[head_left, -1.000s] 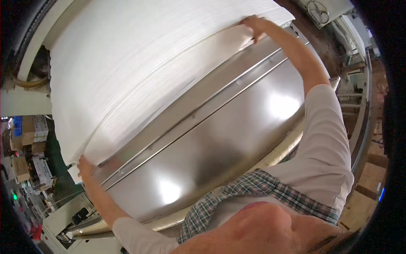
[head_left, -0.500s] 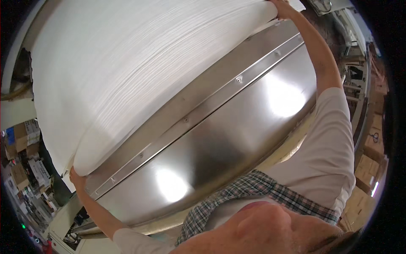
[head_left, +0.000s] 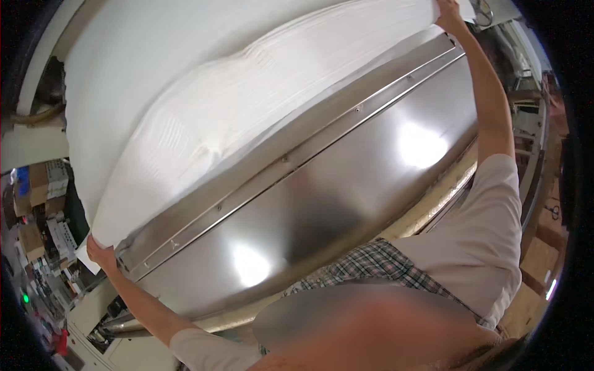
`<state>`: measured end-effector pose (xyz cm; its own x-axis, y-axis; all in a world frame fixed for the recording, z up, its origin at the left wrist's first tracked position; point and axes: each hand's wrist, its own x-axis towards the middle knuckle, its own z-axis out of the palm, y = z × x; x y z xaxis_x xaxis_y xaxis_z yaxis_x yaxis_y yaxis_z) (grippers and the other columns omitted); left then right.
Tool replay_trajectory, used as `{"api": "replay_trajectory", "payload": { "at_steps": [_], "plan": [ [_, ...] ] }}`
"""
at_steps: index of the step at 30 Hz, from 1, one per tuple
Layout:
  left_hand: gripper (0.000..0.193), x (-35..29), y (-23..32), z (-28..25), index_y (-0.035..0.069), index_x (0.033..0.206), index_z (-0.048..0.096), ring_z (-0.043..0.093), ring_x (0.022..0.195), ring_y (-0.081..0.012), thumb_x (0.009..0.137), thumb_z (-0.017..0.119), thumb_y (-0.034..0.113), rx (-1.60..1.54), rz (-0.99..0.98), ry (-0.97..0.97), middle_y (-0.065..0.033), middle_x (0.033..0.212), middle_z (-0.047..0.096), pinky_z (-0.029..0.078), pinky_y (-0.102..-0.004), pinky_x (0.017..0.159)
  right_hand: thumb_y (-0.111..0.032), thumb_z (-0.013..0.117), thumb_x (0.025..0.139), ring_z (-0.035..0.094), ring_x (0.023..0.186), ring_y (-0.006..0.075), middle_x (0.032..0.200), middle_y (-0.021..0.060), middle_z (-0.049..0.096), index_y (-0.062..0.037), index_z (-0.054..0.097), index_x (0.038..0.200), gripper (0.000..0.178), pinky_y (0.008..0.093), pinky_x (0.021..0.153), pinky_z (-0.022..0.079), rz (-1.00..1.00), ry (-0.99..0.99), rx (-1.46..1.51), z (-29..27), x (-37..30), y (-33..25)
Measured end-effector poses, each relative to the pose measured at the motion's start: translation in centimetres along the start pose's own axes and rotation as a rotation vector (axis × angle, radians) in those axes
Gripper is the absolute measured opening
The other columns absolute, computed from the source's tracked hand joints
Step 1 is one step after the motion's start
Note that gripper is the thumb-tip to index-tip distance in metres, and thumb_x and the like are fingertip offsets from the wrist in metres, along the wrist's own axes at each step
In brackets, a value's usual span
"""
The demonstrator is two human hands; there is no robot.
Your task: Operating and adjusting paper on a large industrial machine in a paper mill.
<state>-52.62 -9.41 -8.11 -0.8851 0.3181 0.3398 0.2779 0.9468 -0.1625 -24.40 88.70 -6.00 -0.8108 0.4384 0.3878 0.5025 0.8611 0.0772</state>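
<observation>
A thick stack of white sheets (head_left: 266,86), paper or thin cloth, spreads over the far side, its many layered edges facing me. My left hand (head_left: 100,252) is closed on its near left corner. At the far right corner my right hand (head_left: 450,17) grips the same stack, its fingers partly hidden by the sheets and cut by the frame's top. Between my hands the layers bow and buckle, with a dent near the middle of the edge. Just on my side of the stack lies a shiny metal panel (head_left: 346,179) with a raised, screwed strip (head_left: 284,159).
A yellowish padded edge (head_left: 439,201) runs along the panel close to my body. Cardboard boxes (head_left: 537,256) stand at the right. On the left are more boxes (head_left: 38,185) and cluttered small goods. Pale machine housing (head_left: 40,145) flanks the stack.
The stack's near edge has gone from a smooth curve to a buckled one with a dent. My left hand shifted slightly left; my right hand moved to the right in the picture. Both keep their grip.
</observation>
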Motion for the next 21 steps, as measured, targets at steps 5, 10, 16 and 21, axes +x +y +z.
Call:
{"api": "replay_trajectory", "payload": {
  "at_steps": [5,10,16,21],
  "plan": [
    [0.057,-2.6,-3.8,-5.8,0.001,0.113,0.047,0.044,0.106,-0.0360,0.062,0.070,0.014,-0.022,0.091,0.135,-0.0192,0.115,0.048,0.036,-0.0440,0.088,-0.014,0.077,0.048,0.044,0.110,0.0330,0.116,0.0147,0.048,-0.0113,0.042,0.122,0.081,0.0396,0.091,0.038,-0.361,0.255,0.097,-2.8,-0.9,9.4],
    [0.055,-9.3,0.6,-13.3,0.003,0.117,0.042,0.040,0.108,-0.0371,0.068,0.063,0.019,-0.006,0.077,-0.055,-0.0182,0.116,0.047,0.031,-0.0451,0.091,0.001,0.060,0.064,0.041,0.114,0.0331,0.122,0.0179,0.043,-0.0059,0.041,0.122,0.062,0.0393,0.095,0.034,-0.289,0.052,0.007,-4.8,-9.2,12.4],
    [0.057,-22.6,0.9,-12.7,0.004,0.115,0.043,0.041,0.106,-0.0360,0.063,0.063,0.017,0.044,0.019,-0.107,-0.0167,0.114,0.048,0.026,-0.0469,0.094,-0.002,0.062,0.065,0.034,0.118,0.0336,0.126,0.0171,0.037,-0.0057,0.039,0.123,0.062,0.0416,0.098,0.028,-0.356,-0.150,-0.032,-5.4,-21.4,14.4],
    [0.056,-31.1,0.7,-10.3,0.006,0.113,0.045,0.041,0.110,-0.0334,0.060,0.063,0.013,0.060,-0.090,-0.288,-0.0148,0.116,0.048,0.023,-0.0480,0.098,-0.001,0.060,0.064,0.036,0.115,0.0356,0.123,0.0171,0.040,-0.0059,0.044,0.117,0.055,0.0418,0.097,0.028,-0.258,-0.318,-0.062,-5.7,-27.5,11.1]
  ]
}}
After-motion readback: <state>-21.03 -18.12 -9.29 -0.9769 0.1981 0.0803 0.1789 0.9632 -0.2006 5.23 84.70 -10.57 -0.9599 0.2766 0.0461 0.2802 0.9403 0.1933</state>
